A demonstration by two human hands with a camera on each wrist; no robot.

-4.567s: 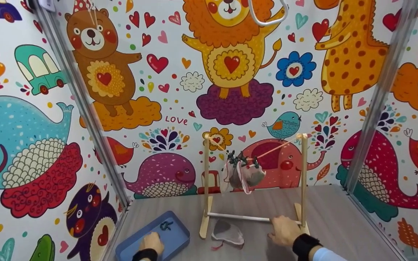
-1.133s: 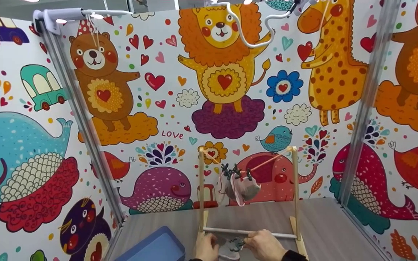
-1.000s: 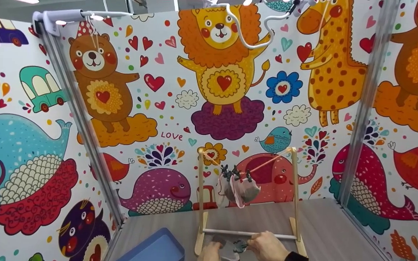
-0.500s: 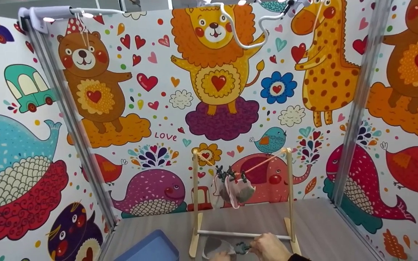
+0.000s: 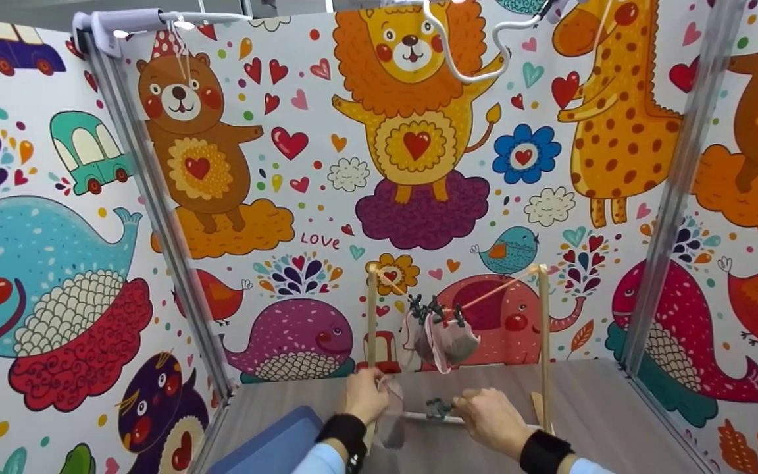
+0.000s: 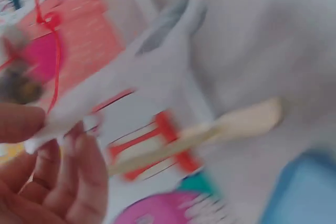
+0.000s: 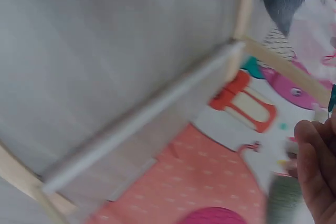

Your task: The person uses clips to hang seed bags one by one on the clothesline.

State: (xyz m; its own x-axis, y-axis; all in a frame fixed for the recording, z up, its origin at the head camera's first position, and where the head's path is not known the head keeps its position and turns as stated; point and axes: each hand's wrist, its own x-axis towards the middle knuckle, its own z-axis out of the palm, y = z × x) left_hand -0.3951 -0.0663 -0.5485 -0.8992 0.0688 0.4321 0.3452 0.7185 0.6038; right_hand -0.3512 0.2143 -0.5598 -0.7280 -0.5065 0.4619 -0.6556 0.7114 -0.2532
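Observation:
My left hand [image 5: 362, 395] pinches one edge of a small white-and-grey cloth piece [image 5: 390, 418], which hangs down beside the rack's left post. In the left wrist view the thumb and fingers grip its edge [image 6: 131, 72]. To the right, my right hand [image 5: 494, 418] holds dark green clips [image 5: 437, 408] at its fingertips, in front of the rack's crossbar. Above, similar cloth pieces [image 5: 451, 339] hang bunched on an orange string [image 5: 497, 289], held by several dark green clips [image 5: 422, 306].
A wooden rack's right post [image 5: 544, 349] and white crossbar [image 7: 147, 114] stand on the grey tabletop [image 5: 589, 408]. At the front left lies a blue tray [image 5: 280, 438]. Patterned panels enclose the back and sides, with metal posts [image 5: 155, 197] at the corners.
The cloth piece has gone from lying on the table to hanging from my left hand. Both hands have risen towards the rack. The clips, earlier in the tray, are now in my right hand.

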